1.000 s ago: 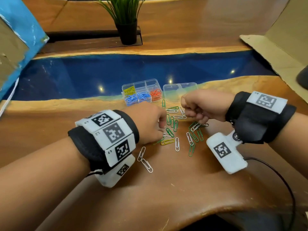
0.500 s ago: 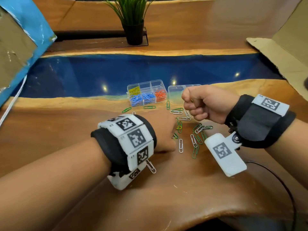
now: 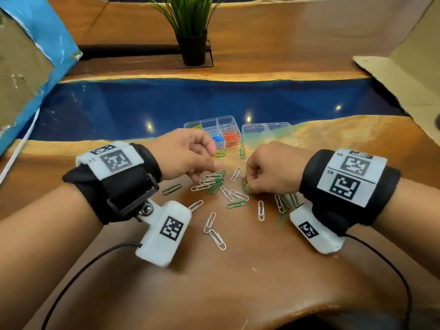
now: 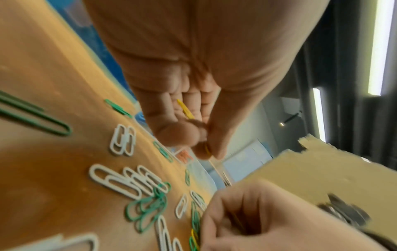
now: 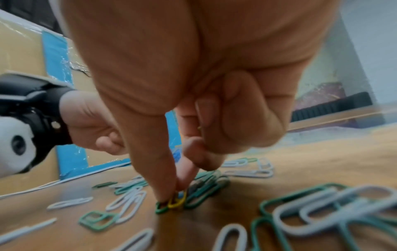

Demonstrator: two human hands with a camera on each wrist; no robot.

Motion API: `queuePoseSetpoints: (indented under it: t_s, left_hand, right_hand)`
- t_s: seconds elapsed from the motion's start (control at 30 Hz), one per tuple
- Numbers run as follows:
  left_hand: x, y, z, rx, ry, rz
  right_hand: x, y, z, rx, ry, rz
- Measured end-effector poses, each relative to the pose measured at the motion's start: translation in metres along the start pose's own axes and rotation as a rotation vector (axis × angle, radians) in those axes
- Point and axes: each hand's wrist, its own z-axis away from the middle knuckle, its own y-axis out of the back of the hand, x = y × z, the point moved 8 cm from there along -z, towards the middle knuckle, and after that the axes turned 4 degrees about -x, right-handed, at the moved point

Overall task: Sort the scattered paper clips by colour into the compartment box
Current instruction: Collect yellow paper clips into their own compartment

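Note:
White and green paper clips (image 3: 215, 184) lie scattered on the wooden table. Behind them stands the clear compartment box (image 3: 209, 122), holding yellow, blue and orange clips in separate cells. My left hand (image 3: 212, 163) hovers just in front of the box with its fingers curled. In the left wrist view it pinches a yellow clip (image 4: 207, 149) at the fingertips, and another yellow clip (image 4: 185, 109) lies in the palm. My right hand (image 3: 247, 184) is down on the pile. Its thumb and forefinger pinch a yellow clip (image 5: 177, 201) that lies among green ones (image 5: 201, 193).
The box's clear lid (image 3: 266, 136) lies to the right of the box. A potted plant (image 3: 192, 32) stands at the back. Cardboard sheets flank the table at left (image 3: 21, 75) and right (image 3: 404, 67). Cables trail from both wrist cameras toward the near edge.
My left hand has lifted off the pile and moved up toward the box. My right hand has dropped from a raised fist onto the clips.

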Motion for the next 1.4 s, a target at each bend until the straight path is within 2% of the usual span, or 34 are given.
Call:
queuePoseSetpoints:
  t_s: [0.13, 0.23, 0.37, 0.57, 0.83, 1.0, 1.2, 1.4]
  left_hand:
    - [-0.011, 0.020, 0.003, 0.075, 0.068, 0.188]
    - [-0.019, 0.036, 0.004, 0.151, 0.127, 0.251]
    - [-0.022, 0.051, 0.004, 0.214, 0.150, 0.280]
    - [-0.006, 0.064, -0.003, 0.337, 0.162, 0.245]
    - [0.010, 0.059, -0.014, 0.329, 0.285, 0.293]
    - [0.018, 0.064, -0.023, 0.418, 0.276, 0.323]
    - [0.013, 0.059, -0.034, 0.409, 0.253, 0.298]
    - [0.018, 0.065, -0.033, 0.458, 0.202, 0.208]
  right_hand:
    - [-0.002, 0.000, -0.001, -0.036, -0.025, 0.013]
    - [-0.001, 0.008, -0.001, 0.014, -0.021, 0.005]
    - [-0.005, 0.012, -0.002, 0.030, -0.032, 0.036]
    - [-0.008, 0.010, -0.001, 0.039, -0.093, 0.208]
    - [0.000, 0.009, -0.001, 0.012, -0.161, 0.216]
    - [0.002, 0.006, 0.000, -0.003, -0.166, 0.211]
    - [0.003, 0.006, 0.002, -0.012, -0.151, 0.220]
    - [0.003, 0.007, 0.003, -0.005, -0.149, 0.169]
